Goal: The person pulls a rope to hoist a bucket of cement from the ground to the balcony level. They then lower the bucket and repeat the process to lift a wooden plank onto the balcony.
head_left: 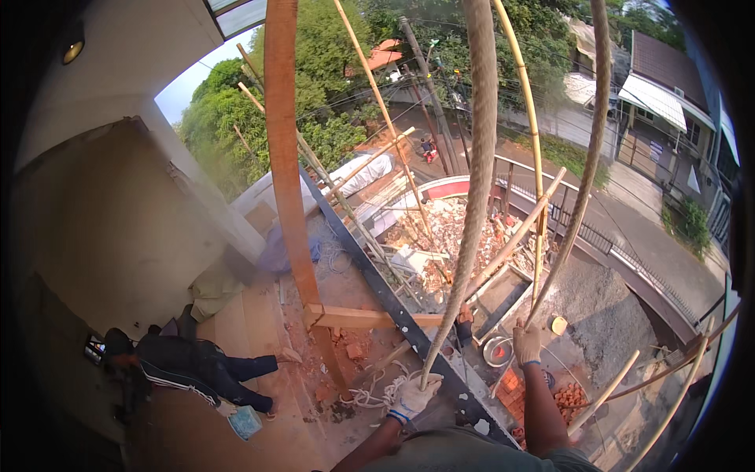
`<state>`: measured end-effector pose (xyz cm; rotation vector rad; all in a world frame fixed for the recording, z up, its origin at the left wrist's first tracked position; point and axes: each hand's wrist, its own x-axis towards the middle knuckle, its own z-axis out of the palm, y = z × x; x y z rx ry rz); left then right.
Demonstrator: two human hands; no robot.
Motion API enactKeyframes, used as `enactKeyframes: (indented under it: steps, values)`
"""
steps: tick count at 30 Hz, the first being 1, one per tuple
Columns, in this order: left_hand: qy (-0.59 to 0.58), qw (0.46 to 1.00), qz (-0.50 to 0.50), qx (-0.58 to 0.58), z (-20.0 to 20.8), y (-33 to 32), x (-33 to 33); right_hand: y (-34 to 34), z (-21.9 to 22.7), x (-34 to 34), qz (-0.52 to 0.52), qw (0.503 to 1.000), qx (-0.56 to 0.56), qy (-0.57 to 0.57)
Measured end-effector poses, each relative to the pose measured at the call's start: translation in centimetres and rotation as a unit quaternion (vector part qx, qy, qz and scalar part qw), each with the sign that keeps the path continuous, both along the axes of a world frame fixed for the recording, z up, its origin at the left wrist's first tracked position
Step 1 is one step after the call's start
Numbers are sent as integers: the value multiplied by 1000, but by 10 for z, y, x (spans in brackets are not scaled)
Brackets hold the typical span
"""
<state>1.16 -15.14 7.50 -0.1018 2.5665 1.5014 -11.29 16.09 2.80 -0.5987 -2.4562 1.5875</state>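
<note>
My left hand point(414, 396), in a pale work glove with a blue cuff, is closed around a thick twisted rope point(473, 157) near the edge of the upper floor. Coils of loose pale rope point(373, 393) lie beside that hand. My right hand point(528, 344), gloved the same way, reaches out past the dark ledge point(385, 295) and grips a second rope length point(586, 173) hanging from above. A round pail point(497, 352) shows below, near my right hand; whether it is tied to the rope, I cannot tell.
A wooden post point(285, 157) with a crosspiece point(370, 318) stands left of the ropes. Bamboo poles point(525, 94) rise outside. A person point(208, 366) lies on the floor at left. Far below are rubble point(448, 232), stacked bricks point(511, 393) and a yellow bucket point(558, 325).
</note>
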Motion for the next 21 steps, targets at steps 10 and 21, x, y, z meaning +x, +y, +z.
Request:
enactKeyframes:
  steps: [10,21]
  values:
    - [40,999,16,3,17,-16,-11,0,44,7,8,953,-66,296]
    - [132,990,40,22,-4,-21,4,92,-58,-5,128,928,348,17]
